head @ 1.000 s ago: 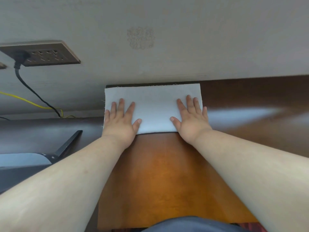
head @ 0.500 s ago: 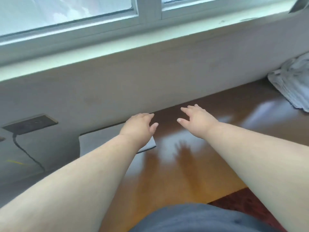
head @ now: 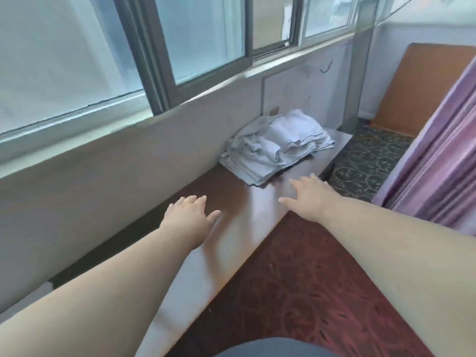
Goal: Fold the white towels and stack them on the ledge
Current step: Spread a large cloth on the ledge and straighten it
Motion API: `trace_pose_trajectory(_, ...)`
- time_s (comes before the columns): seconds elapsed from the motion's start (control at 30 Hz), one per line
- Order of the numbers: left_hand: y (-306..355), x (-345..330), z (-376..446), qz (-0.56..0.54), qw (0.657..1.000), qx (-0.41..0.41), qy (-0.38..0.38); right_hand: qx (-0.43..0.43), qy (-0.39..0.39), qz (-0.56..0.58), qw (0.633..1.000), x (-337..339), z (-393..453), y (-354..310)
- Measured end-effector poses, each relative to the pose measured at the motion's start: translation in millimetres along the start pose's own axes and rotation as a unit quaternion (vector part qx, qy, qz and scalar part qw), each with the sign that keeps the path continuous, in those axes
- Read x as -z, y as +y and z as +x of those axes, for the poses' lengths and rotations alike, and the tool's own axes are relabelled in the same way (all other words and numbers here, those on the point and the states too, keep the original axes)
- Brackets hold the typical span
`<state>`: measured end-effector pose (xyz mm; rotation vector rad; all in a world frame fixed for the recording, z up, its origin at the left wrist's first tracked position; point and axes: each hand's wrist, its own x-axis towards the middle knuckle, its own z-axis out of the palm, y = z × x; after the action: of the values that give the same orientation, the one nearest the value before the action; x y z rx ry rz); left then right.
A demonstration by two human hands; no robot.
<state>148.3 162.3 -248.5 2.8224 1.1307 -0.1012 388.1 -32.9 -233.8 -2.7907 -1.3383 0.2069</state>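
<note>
A loose pile of white towels [head: 277, 145] lies on the far right end of the brown wooden ledge [head: 247, 210], against the wall below the window. My right hand [head: 309, 195] stretches out flat above the ledge, its fingertips a short way from the pile's near edge, holding nothing. My left hand [head: 189, 216] hovers over the ledge further left, fingers straight and empty. The folded towel from before is out of sight, except perhaps a pale corner [head: 28, 297] at the left edge behind my forearm.
A window [head: 128, 60] with dark frames runs above the wall. A striped purple curtain [head: 438, 161] hangs at the right. Red patterned carpet [head: 309, 292] lies below the ledge, darker carpet [head: 371, 155] beyond its end, and a brown panel [head: 425, 86] leans at the far right.
Both hands lifted off the folded towel they were pressing and swung right along the ledge. My view turned right with them, bringing the towel pile into sight.
</note>
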Motion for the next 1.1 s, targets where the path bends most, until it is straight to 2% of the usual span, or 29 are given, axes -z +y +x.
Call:
trace_pose_trajectory(0.13, 89.6, 1.1, 13.0, -0.009, 0.999, -0.038, 0.029, -0.036, 0.015, 0.015, 0.999, 15.4, -11.9, 82.2)
trace_pose_trajectory(0.33, 153.1, 2.3, 50.5, -0.019, 0.997, -0.052, 0.045, -0.057, 0.030, 0.056, 0.996, 19.7, 2.5, 147.5)
trace_pose_trajectory(0.53, 183.1, -13.5, 115.2, -0.019, 0.996, -0.061, 0.055, -0.042, 0.054, 0.065, 0.996, 11.9, 56.8, 183.4)
trace_pose_trajectory(0.93, 233.2, -2.1, 350.2, -0.006, 0.995, -0.084, 0.046, -0.026, 0.085, 0.043, 0.995, 57.5, 259.9, 249.3)
trace_pose_trajectory(1.1, 230.9, -4.1, 397.8, -0.011, 0.997, -0.069, 0.040, -0.028, 0.055, 0.045, 0.997, 51.1, 318.2, 265.0)
